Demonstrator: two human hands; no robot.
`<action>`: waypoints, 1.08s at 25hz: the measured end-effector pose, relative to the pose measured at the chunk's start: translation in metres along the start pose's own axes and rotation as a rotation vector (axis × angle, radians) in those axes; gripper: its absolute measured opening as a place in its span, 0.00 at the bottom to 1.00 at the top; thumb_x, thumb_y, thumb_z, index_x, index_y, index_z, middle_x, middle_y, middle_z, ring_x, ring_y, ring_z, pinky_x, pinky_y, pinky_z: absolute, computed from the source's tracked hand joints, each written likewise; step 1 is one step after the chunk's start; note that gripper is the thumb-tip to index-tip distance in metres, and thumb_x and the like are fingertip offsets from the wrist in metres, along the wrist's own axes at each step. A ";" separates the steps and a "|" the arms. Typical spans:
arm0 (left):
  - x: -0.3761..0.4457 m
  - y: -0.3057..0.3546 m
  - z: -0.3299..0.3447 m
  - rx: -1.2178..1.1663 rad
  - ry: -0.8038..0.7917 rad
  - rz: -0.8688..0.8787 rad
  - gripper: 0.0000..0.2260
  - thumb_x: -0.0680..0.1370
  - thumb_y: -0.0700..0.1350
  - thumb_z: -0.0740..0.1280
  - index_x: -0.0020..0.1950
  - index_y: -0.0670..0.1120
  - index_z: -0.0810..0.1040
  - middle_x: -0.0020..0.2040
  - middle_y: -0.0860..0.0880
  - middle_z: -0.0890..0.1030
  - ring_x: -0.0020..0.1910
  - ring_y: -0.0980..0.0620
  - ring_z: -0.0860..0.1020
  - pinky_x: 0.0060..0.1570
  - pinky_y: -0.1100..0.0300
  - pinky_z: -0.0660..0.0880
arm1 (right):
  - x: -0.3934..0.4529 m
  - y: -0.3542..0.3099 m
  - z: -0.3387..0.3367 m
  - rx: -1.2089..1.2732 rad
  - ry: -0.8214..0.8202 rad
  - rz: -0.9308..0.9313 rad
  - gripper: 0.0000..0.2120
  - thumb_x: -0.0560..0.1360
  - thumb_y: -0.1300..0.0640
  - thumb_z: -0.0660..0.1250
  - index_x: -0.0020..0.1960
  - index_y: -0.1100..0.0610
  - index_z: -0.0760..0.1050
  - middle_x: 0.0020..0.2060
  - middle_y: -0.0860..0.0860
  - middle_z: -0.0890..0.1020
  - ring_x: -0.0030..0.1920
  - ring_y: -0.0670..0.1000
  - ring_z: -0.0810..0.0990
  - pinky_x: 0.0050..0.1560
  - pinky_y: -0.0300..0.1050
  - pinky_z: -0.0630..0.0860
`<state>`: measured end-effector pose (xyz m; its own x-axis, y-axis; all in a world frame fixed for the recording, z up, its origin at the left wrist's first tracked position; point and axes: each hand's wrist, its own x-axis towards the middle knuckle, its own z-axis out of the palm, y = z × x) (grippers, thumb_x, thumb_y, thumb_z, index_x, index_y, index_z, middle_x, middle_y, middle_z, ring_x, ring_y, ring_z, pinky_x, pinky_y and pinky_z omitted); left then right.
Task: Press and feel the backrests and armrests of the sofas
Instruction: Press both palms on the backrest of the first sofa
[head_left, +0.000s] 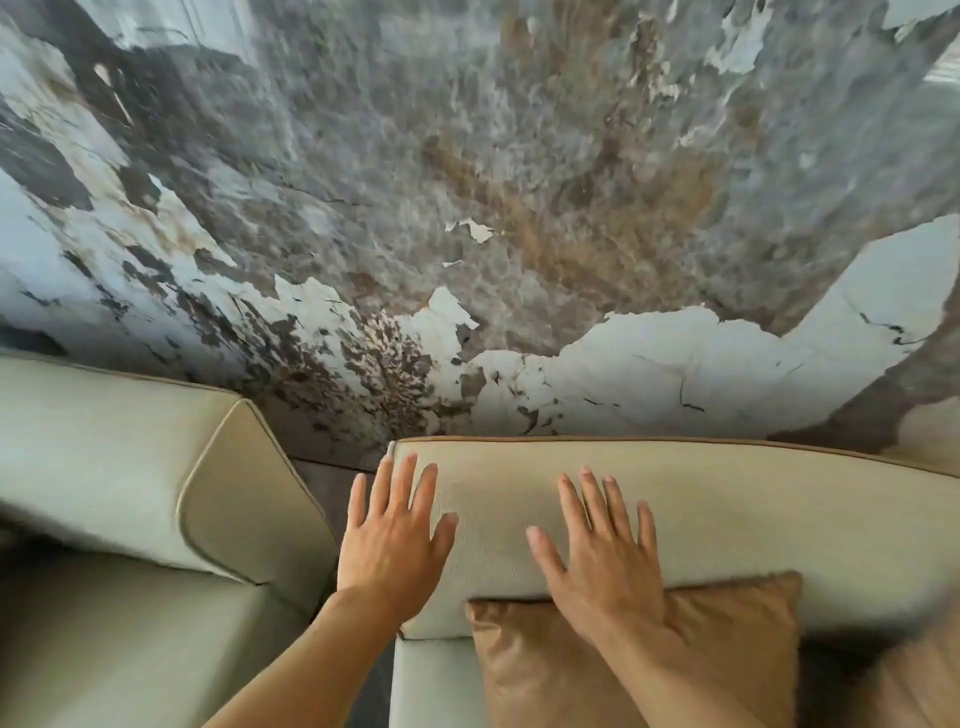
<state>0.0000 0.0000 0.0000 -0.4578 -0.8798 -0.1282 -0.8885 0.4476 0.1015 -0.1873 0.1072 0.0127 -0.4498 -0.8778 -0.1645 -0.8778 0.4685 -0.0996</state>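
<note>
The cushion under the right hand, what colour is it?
Tan-brown cushion, seen in the head view.

Marbled grey, white and brown stone wall (467, 182), pale daylight on its upper corners, brown cushion (727, 649) below

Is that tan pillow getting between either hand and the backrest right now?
No. Both the left hand and right hand lie flat on the backrest. The tan pillow leans lower, under the right wrist, not under the fingers.
</note>
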 end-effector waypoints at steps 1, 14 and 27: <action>0.008 -0.001 0.010 -0.001 0.035 0.021 0.30 0.78 0.63 0.39 0.78 0.52 0.46 0.79 0.48 0.45 0.77 0.46 0.38 0.73 0.46 0.34 | 0.009 -0.001 0.009 -0.002 0.043 -0.007 0.36 0.73 0.32 0.34 0.78 0.45 0.43 0.78 0.47 0.43 0.77 0.51 0.42 0.73 0.57 0.39; 0.057 0.002 0.073 0.004 0.362 0.095 0.29 0.77 0.58 0.53 0.74 0.45 0.66 0.74 0.42 0.66 0.74 0.41 0.61 0.71 0.41 0.58 | 0.064 0.014 0.091 -0.049 0.475 -0.060 0.32 0.76 0.38 0.51 0.75 0.54 0.62 0.75 0.56 0.64 0.74 0.60 0.60 0.72 0.66 0.52; 0.165 0.015 0.058 0.029 0.366 0.177 0.29 0.78 0.59 0.51 0.75 0.45 0.62 0.75 0.44 0.64 0.75 0.44 0.59 0.73 0.44 0.55 | 0.157 0.022 0.082 -0.027 0.526 0.034 0.31 0.77 0.37 0.47 0.75 0.52 0.60 0.75 0.54 0.64 0.75 0.59 0.59 0.72 0.66 0.51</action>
<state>-0.0907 -0.1288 -0.0769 -0.5666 -0.7856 0.2486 -0.8002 0.5966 0.0615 -0.2640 -0.0119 -0.0960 -0.4935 -0.7970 0.3482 -0.8623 0.5005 -0.0766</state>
